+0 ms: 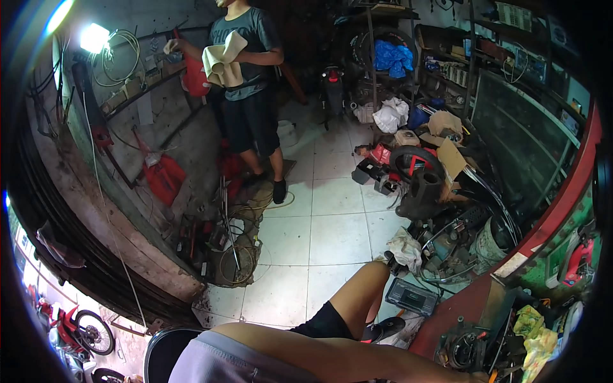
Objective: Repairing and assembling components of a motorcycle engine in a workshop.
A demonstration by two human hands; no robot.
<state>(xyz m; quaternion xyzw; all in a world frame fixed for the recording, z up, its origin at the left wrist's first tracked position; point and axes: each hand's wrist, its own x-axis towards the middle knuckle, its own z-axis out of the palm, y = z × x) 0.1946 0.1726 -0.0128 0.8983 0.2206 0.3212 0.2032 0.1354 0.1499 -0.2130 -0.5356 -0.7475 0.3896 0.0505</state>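
Note:
My bare left arm stretches across the bottom of the view from a grey short sleeve; my left hand [471,376] is at the lower right edge, mostly cut off, beside dark tools and parts [466,345] and near a yellow cloth [530,335]. Its fingers are unclear. My right hand is out of sight. Below me, a bent bare leg [361,287] in dark shorts shows beside a black-and-grey case [410,297].
A co-worker [249,102] stands at upper middle, holding beige cloth [223,57]. Piled boxes, wheel parts and bags [447,159] line the right. Hoses and tools [230,249] lie left on white tiles [287,236]. Motorcycles [70,332] show outside at lower left.

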